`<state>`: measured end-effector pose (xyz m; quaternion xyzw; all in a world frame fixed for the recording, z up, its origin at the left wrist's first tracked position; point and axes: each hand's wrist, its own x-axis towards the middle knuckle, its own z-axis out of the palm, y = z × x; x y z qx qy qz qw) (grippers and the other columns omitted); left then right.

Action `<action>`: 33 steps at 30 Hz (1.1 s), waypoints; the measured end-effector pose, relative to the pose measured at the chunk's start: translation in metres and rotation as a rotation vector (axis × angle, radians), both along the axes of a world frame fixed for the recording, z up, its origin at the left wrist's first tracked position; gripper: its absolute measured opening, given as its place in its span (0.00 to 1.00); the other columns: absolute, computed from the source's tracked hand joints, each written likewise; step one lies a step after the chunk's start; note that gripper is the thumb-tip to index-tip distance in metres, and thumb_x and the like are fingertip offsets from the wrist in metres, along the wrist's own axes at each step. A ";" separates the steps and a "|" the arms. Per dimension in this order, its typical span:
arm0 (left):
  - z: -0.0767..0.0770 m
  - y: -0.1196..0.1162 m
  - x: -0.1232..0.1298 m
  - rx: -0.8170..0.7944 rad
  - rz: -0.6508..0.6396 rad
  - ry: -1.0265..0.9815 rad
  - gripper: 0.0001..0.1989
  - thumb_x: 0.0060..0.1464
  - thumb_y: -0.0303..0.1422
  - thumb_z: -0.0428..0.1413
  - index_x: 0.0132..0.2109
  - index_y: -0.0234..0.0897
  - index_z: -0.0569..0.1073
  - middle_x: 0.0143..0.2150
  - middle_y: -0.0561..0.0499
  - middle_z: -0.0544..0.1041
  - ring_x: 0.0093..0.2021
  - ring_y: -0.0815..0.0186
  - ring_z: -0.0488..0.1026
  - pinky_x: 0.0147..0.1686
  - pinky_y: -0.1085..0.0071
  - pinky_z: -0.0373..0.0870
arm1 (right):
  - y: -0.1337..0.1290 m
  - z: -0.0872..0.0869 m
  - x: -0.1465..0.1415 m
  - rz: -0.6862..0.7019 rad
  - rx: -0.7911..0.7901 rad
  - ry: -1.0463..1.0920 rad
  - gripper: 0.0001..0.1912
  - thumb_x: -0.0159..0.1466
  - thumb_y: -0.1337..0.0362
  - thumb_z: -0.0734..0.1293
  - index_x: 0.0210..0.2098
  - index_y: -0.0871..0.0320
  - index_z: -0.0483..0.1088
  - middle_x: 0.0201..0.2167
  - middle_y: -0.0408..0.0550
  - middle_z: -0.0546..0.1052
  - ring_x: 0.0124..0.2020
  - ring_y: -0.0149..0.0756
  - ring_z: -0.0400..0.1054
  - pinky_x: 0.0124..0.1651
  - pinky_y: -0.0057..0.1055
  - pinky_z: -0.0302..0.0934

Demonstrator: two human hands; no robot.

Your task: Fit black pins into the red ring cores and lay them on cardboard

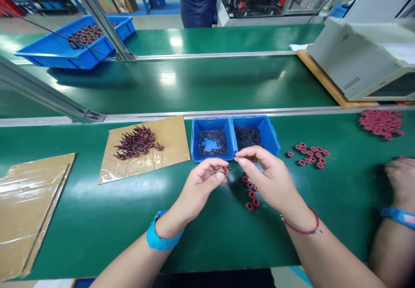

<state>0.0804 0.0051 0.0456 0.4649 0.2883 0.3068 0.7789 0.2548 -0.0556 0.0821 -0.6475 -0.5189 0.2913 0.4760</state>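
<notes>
My left hand point(207, 178) pinches a small red-and-black wound ring core point(224, 170) between thumb and fingers. Thin wire leads stick out of it to the right. Close by, my right hand point(269, 175) has its thumb and forefinger pressed together; whatever they hold is too small to make out. Below and partly behind that hand lie several more ring cores point(252, 194). Just beyond the hands stand two joined blue bins: the left bin point(193, 139) contains short black tubes point(212, 142), and the right bin point(270, 134) has a thicker heap of dark pieces point(248, 137).
Cardboard point(175, 145) at left carries cores with black tubes point(138, 141). More cardboard point(39, 201) lies further left. Loose cores point(313, 155) and a red pile point(379, 124) sit right, near another person's hand point(402, 180). Behind are metal rails, a blue tray point(65, 55) and a grey machine point(363, 59).
</notes>
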 end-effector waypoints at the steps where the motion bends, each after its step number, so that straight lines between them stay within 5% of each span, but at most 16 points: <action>1: 0.000 0.000 0.000 -0.004 0.003 -0.004 0.09 0.58 0.34 0.62 0.46 0.42 0.78 0.39 0.51 0.75 0.36 0.69 0.70 0.42 0.70 0.67 | 0.000 0.000 0.000 0.021 -0.025 -0.012 0.05 0.66 0.64 0.66 0.40 0.54 0.74 0.38 0.46 0.78 0.39 0.36 0.72 0.39 0.32 0.66; 9: 0.000 0.000 0.000 -0.012 -0.006 0.006 0.08 0.57 0.34 0.63 0.45 0.42 0.79 0.38 0.52 0.76 0.36 0.69 0.70 0.42 0.72 0.67 | 0.005 -0.003 -0.006 0.092 0.060 -0.095 0.05 0.65 0.70 0.65 0.35 0.55 0.71 0.36 0.47 0.77 0.40 0.36 0.71 0.44 0.34 0.66; 16: 0.005 0.000 0.002 -0.034 0.060 0.037 0.10 0.54 0.35 0.65 0.44 0.41 0.80 0.36 0.51 0.78 0.35 0.69 0.72 0.38 0.74 0.69 | 0.008 -0.018 -0.017 0.027 0.416 -0.853 0.11 0.70 0.69 0.60 0.33 0.57 0.71 0.35 0.49 0.79 0.39 0.39 0.70 0.41 0.38 0.61; 21: 0.001 0.006 0.001 -0.075 0.118 0.018 0.11 0.51 0.35 0.67 0.42 0.40 0.81 0.34 0.52 0.78 0.34 0.70 0.72 0.38 0.75 0.71 | 0.010 -0.023 -0.018 0.087 0.450 -0.983 0.13 0.72 0.67 0.58 0.38 0.59 0.73 0.42 0.50 0.81 0.46 0.38 0.70 0.47 0.37 0.63; 26: 0.002 0.006 0.001 -0.105 0.117 -0.051 0.11 0.51 0.35 0.67 0.42 0.39 0.81 0.34 0.52 0.78 0.32 0.72 0.73 0.36 0.76 0.70 | 0.009 -0.019 -0.012 0.078 0.451 -0.553 0.15 0.68 0.74 0.58 0.46 0.59 0.74 0.47 0.50 0.81 0.50 0.38 0.72 0.53 0.38 0.65; 29: 0.003 0.006 0.001 -0.093 0.091 -0.078 0.11 0.53 0.34 0.66 0.44 0.39 0.81 0.35 0.51 0.78 0.33 0.72 0.73 0.37 0.76 0.69 | 0.011 -0.018 -0.006 0.003 0.254 -0.091 0.12 0.67 0.71 0.61 0.46 0.58 0.74 0.44 0.50 0.80 0.46 0.36 0.74 0.49 0.35 0.67; 33: 0.003 0.005 0.001 -0.067 0.034 -0.085 0.10 0.55 0.33 0.64 0.45 0.39 0.78 0.36 0.53 0.77 0.33 0.73 0.73 0.38 0.76 0.69 | 0.012 -0.015 -0.004 0.126 0.016 0.226 0.06 0.66 0.63 0.66 0.40 0.56 0.75 0.40 0.46 0.79 0.43 0.35 0.74 0.47 0.34 0.67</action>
